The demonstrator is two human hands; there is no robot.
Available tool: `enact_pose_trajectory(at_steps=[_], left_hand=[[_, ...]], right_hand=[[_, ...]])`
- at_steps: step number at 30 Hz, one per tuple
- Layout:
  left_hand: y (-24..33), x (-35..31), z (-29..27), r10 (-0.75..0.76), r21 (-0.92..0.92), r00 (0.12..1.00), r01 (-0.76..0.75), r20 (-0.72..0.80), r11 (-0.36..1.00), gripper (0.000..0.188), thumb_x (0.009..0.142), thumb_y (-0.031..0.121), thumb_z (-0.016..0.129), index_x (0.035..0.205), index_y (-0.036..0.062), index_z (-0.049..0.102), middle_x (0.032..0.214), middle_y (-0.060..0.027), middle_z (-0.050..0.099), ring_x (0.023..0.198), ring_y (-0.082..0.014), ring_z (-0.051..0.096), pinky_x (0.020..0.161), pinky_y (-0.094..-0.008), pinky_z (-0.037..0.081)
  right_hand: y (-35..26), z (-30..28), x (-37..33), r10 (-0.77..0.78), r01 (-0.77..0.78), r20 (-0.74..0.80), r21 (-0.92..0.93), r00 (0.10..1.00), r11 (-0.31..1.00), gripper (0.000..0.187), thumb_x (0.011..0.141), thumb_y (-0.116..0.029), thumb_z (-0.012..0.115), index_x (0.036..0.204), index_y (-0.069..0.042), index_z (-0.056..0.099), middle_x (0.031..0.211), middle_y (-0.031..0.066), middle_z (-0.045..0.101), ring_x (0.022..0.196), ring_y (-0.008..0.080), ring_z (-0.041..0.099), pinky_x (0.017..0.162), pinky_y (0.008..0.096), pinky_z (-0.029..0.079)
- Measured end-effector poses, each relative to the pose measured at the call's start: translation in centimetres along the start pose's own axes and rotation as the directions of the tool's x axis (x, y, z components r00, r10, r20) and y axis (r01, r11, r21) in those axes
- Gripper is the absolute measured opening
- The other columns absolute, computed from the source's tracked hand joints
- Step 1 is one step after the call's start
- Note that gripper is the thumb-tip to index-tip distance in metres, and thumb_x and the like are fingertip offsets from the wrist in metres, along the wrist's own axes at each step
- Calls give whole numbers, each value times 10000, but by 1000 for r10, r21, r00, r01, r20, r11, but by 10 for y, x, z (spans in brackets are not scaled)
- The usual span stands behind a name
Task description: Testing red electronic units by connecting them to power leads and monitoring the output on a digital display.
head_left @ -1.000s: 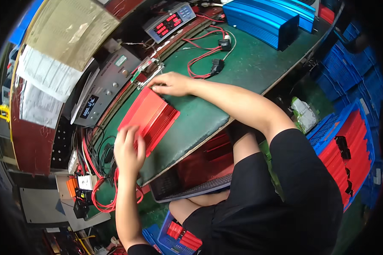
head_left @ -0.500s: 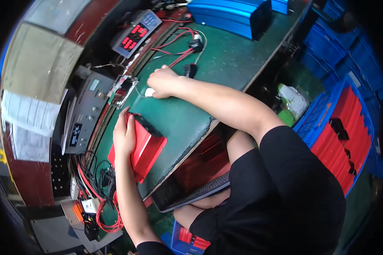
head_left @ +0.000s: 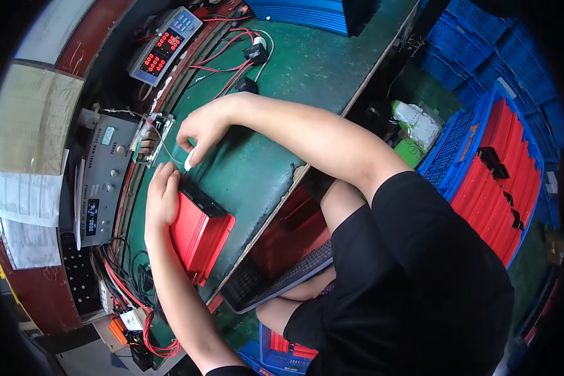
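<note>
A red power inverter (head_left: 202, 235) with a ribbed metal case and a black end panel (head_left: 202, 199) lies on the green bench top. My left hand (head_left: 163, 199) is closed on its left side near that panel, fingers over the corner. Between the thumb and fingers of my right hand (head_left: 205, 128) is a white plug (head_left: 189, 161). It sits just beyond the black panel; whether they touch I cannot tell. A thin pale cable (head_left: 169, 153) runs from the plug toward a small metal fixture (head_left: 156, 135) at the bench's left edge.
A grey power supply (head_left: 106, 172) and a meter with red digits (head_left: 164, 47) line the left side. Red wires and a black adapter (head_left: 255, 53) lie farther back, near a blue finned case (head_left: 307, 14). Right of the bench, a blue crate (head_left: 448, 150) holds red cases.
My right hand has come nearer with the white plug, from the far side of the bench to the inverter's black end. My left hand stays on the inverter. The whole view has shifted slightly.
</note>
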State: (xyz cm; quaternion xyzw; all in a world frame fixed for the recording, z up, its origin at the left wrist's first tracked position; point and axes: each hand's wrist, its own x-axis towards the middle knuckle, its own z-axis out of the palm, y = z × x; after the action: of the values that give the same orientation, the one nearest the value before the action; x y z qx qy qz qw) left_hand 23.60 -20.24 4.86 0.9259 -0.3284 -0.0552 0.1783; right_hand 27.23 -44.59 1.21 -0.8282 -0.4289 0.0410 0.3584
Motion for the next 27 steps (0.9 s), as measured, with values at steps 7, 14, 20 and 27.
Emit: enact_pose_trajectory(at_steps=[7, 14, 20, 27], left_hand=[[-3, -1, 4, -5, -128, 999, -1, -43, 992, 268, 997, 169, 437, 927, -43, 586, 879, -136, 570, 855, -242, 555, 814, -325, 431], [-1, 0, 10, -71, -228, 989, 40, -131, 973, 297, 968, 202, 474, 952, -55, 621, 871, -208, 651, 806, -311, 626, 776, -393, 479], [-2, 0, 8, -54, -206, 990, 26, -134, 978, 288, 935, 211, 460, 945, -34, 612, 881, -260, 627, 856, -399, 624, 789, -424, 478], [-3, 0, 6, -83, -154, 986, 61, -142, 986, 317, 926, 271, 481, 925, -4, 638, 903, -250, 653, 882, -417, 636, 784, -462, 490]], right_hand=[[-10, 9, 1, -177, 180, 70, -39, 982, 983, 473, 766, -431, 784, 983, -51, 607, 821, 126, 658, 787, 296, 655, 673, 408, 491], [-20, 25, 3, -249, 249, -8, 0, 969, 969, 412, 809, -381, 750, 1011, -49, 612, 859, 134, 675, 809, 316, 664, 689, 412, 497], [-17, 32, 5, -305, 307, -75, 5, 949, 952, 375, 826, -374, 739, 996, -51, 656, 810, 133, 681, 778, 325, 671, 674, 419, 503], [-24, 26, 1, -252, 251, -70, -30, 965, 968, 372, 818, -335, 754, 1042, -52, 663, 806, 153, 674, 750, 331, 668, 655, 408, 515]])
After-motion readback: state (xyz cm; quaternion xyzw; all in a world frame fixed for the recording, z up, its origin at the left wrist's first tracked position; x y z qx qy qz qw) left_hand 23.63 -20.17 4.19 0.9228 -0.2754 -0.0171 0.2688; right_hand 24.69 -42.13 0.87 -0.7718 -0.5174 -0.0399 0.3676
